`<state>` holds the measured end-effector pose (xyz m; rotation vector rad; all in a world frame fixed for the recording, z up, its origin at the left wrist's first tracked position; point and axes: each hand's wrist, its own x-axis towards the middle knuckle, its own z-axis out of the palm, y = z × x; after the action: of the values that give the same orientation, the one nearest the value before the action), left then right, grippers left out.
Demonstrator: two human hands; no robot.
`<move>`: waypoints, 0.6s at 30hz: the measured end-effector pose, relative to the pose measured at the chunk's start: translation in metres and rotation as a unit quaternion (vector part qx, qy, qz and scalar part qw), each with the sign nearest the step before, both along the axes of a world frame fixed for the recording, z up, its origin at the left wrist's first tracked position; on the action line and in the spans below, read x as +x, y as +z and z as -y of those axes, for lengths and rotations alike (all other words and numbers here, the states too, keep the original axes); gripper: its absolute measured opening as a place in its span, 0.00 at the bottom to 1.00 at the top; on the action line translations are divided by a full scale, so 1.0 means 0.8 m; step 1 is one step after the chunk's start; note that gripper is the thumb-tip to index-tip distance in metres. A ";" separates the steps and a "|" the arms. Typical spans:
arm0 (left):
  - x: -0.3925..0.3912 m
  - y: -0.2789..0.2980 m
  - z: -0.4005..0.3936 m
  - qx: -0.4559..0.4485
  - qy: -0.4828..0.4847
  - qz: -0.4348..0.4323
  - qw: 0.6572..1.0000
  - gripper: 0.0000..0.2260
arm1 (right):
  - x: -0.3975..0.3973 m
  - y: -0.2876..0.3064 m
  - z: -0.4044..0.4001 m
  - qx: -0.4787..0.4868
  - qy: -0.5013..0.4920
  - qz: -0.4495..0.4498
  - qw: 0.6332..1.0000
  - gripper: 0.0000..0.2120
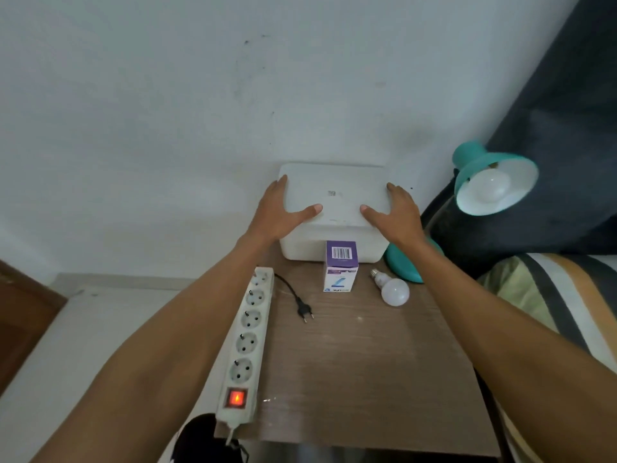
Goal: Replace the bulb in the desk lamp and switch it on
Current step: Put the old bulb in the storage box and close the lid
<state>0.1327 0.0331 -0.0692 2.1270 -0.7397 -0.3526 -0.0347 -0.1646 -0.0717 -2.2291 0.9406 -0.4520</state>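
A teal desk lamp [480, 168] stands at the right with a white bulb [493, 186] in its shade; its teal base [402, 267] rests on the table behind my right forearm. A loose white bulb [392, 289] lies on the wooden table [360, 372]. A purple and white bulb box [341, 266] stands upright beside it. The lamp's black plug [305, 311] lies unplugged near a white power strip [248, 339] whose red switch [236, 398] glows. My left hand [282, 208] and my right hand [394, 212] grip the two sides of a white box [337, 198] at the wall.
A dark cushion [551, 135] and a striped cloth [547, 295] fill the right side. The wall rises right behind the white box. Pale floor and a brown wooden edge [20, 315] lie to the left. A dark object [200, 439] sits by the strip's cable.
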 end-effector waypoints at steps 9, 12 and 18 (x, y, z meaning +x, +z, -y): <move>0.001 -0.001 0.005 -0.023 0.007 -0.007 1.000 0.55 | 0.005 -0.004 0.001 0.005 -0.011 0.024 1.000 0.41; 0.000 0.004 0.009 -0.027 0.016 0.002 0.999 0.54 | 0.008 0.000 0.002 0.004 -0.018 0.021 1.000 0.42; 0.001 0.015 0.011 -0.023 0.016 0.003 1.000 0.55 | 0.010 0.009 0.002 0.009 -0.017 0.006 1.000 0.45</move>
<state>0.1333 0.0247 -0.0575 2.0942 -0.7106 -0.3093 -0.0269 -0.1663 -0.0641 -2.1953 0.9727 -0.4707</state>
